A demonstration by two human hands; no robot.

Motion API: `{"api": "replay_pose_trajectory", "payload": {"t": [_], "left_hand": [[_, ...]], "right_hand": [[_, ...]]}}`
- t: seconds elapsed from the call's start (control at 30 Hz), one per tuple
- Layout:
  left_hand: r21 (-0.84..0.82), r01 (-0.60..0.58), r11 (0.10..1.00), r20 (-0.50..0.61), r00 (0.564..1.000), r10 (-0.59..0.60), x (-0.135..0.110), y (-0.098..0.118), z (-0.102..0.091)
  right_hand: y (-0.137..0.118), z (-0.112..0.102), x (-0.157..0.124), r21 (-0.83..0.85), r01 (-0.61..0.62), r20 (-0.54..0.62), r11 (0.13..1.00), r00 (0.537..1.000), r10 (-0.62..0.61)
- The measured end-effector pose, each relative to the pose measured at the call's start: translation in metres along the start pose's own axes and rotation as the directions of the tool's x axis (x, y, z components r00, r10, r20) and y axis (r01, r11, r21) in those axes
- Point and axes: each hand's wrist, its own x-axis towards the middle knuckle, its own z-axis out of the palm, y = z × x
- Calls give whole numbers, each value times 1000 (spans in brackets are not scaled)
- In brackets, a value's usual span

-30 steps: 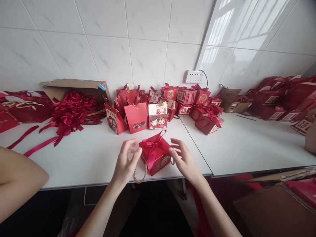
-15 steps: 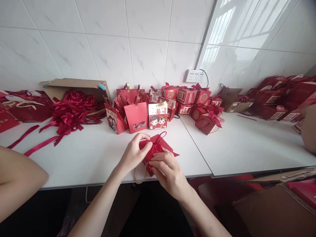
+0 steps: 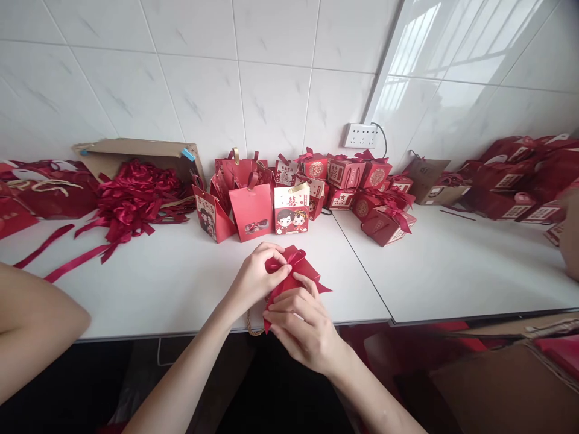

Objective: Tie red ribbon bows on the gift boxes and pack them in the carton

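Observation:
A red gift box (image 3: 310, 269) lies on the white table near its front edge, and a shiny red ribbon bow (image 3: 297, 258) sits on top of it. My left hand (image 3: 260, 274) pinches the bow's left loop and knot between thumb and fingers. Over the box's near side is my right hand (image 3: 305, 319), fingers curled around a ribbon tail (image 3: 271, 310), its index finger touching the box just below the knot. Another pointed ribbon tail sticks out to the right. A twisted gold cord (image 3: 254, 325) hangs at the table edge, partly hidden by my hands.
Several red gift boxes (image 3: 251, 211) stand behind my hands, with more bow-tied boxes (image 3: 386, 224) to the right. A cardboard box (image 3: 149, 146) spills red ribbons (image 3: 131, 202) at left. Other people's arms (image 3: 38, 328) show at both sides. A power strip (image 3: 360, 135) is on the wall.
The ribbon loop that stood up is now lower and flatter, forming a bow. My left hand has moved slightly right to the knot, and my right hand has shifted a little down toward the near edge.

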Motion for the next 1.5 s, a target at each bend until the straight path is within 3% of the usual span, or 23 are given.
{"api": "replay_pose_trajectory", "payload": {"t": [0.1, 0.17, 0.23, 0.3, 0.37, 0.4, 0.47, 0.53, 0.67, 0.83, 0.93, 1.2, 1.5], "left_hand": [[-11, -31, 999, -7, 1000, 31, -2, -2, -2], [21, -37, 999, -79, 996, 39, -5, -3, -6], [99, -25, 995, -165, 985, 41, -8, -5, -9], [185, -11, 983, -207, 977, 50, -11, -7, -13], [243, -4, 970, -218, 974, 59, -14, -7, -14], [264, -4, 964, -225, 972, 65, -15, -6, -14], [295, -2, 955, -235, 969, 74, -18, -2, -14], [301, 27, 953, -229, 972, 45, -21, 3, -14], [203, 200, 958, -169, 971, -167, -30, 9, -15], [72, 249, 966, -175, 957, -233, -36, 7, -15], [54, 241, 969, -169, 959, -229, -36, 7, -15], [-55, 286, 957, -109, 951, -290, -39, 1, -13], [-163, 283, 945, -193, 930, -312, -43, -7, -2]], "right_hand": [[6, -15, 9, 82, -57, -23, 995, 998, 60], [18, -28, 19, 116, -279, -96, 953, 952, 290], [36, -39, 34, 83, -578, -95, 812, 807, 584], [55, -45, 50, -24, -766, 53, 642, 641, 766], [68, -44, 67, -126, -831, 213, 541, 510, 833], [72, -42, 74, -164, -840, 267, 518, 468, 843], [75, -37, 86, -226, -828, 341, 513, 426, 838], [74, -33, 93, -285, -792, 391, 540, 419, 820], [75, -30, 90, -278, -759, 445, 589, 442, 779], [79, -34, 69, 154, -797, 478, 585, 578, 661], [74, -33, 51, 309, -788, 418, 533, 616, 668], [55, -16, 14, 480, -773, 256, 415, 576, 776], [50, -13, 6, 622, -732, 248, 278, 521, 817]]}}
